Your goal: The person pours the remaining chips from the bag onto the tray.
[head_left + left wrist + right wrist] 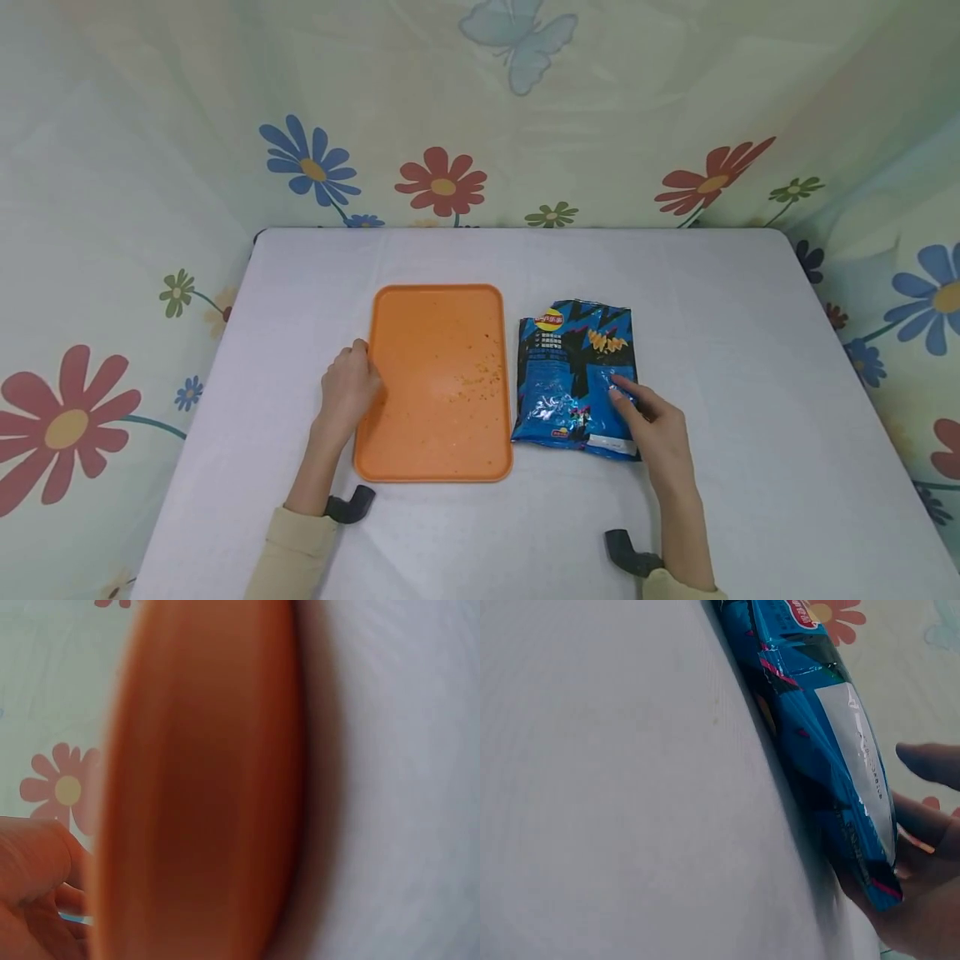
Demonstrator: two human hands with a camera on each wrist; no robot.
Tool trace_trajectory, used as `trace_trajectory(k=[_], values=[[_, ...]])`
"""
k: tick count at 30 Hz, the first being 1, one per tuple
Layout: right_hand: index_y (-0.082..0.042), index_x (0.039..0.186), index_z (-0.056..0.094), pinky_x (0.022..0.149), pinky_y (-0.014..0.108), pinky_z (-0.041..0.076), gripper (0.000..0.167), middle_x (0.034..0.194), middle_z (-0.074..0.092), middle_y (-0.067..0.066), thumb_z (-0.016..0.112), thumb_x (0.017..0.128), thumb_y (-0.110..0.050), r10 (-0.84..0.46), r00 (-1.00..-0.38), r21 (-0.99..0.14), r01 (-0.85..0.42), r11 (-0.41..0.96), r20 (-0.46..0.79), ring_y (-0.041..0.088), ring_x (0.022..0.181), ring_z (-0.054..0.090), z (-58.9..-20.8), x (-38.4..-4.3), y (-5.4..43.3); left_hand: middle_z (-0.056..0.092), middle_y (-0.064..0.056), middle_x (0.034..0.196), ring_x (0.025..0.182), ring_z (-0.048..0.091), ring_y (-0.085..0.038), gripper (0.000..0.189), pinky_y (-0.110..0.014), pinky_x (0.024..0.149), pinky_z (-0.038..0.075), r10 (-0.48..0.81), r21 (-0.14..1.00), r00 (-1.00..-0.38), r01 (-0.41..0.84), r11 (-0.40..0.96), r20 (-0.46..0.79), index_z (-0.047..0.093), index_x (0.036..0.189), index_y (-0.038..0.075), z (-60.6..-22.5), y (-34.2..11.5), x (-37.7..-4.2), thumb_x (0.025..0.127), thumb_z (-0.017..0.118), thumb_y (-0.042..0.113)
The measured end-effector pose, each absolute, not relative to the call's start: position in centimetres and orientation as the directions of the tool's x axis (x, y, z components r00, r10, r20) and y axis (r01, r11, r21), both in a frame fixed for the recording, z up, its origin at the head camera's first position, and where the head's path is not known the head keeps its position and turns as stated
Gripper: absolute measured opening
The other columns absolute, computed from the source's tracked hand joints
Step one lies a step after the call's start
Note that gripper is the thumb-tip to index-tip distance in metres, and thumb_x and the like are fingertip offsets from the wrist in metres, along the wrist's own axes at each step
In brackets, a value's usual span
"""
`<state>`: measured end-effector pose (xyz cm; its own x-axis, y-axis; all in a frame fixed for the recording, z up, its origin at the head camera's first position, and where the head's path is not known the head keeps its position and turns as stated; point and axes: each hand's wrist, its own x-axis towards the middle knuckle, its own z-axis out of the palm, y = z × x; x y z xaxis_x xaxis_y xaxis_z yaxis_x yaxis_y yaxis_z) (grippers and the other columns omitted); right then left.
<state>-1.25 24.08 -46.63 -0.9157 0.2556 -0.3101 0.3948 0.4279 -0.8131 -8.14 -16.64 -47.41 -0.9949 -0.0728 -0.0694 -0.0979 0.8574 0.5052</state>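
Note:
An orange tray (pixel 431 375) with crumbs scattered on it lies on the white table. At its left edge, my left hand (pixel 348 385) grips the rim with curled fingers. The left wrist view shows the tray's side (pixel 202 780) close up and blurred, with part of the left hand (pixel 37 892) beyond it. To the right of the tray lies a blue and black chip bag (pixel 558 379). My right hand (pixel 660 429) rests at the bag's right side, thumb and forefinger apart over it. In the right wrist view the bag (pixel 817 750) partly hides the fingers.
The white table (pixel 750 375) extends around the tray and bag. A flowered curtain (pixel 600 125) hangs behind the table and along its sides. Each wrist carries a black curved piece, such as the left one (pixel 351 505).

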Motion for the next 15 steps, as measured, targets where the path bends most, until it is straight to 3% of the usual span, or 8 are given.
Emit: trace_trajectory(k=[7, 15], values=[[-0.021, 0.159, 0.04, 0.114, 0.066, 0.033, 0.07, 0.161, 0.035, 0.022, 0.07, 0.098, -0.033, 0.097, -0.97, -0.816, 0.241, 0.526, -0.224, 0.05, 0.148, 0.031, -47.0, -1.1, 24.7, 0.061, -0.021, 0.082, 0.066, 0.057, -0.028, 0.021, -0.041, 0.055, 0.049, -0.078, 0.505, -0.994, -0.104, 0.857, -0.071, 0.061, 0.109, -0.011, -47.5, -16.7, -8.1, 0.094, 0.05, -0.001], [-0.023, 0.162, 0.032, 0.112, 0.074, 0.027, 0.081, 0.163, 0.028, 0.023, 0.075, 0.094, -0.024, 0.006, -0.989, -0.845, 0.132, 0.519, -0.151, 0.052, 0.149, 0.024, -47.4, -0.8, 25.2, 0.063, -0.023, 0.087, 0.069, 0.06, -0.03, 0.024, -0.042, 0.058, 0.051, -0.083, 0.504, -0.993, -0.112, 0.856, -0.081, 0.061, 0.113, -0.012, -47.2, -16.6, -8.1, 0.094, 0.05, -0.001]])
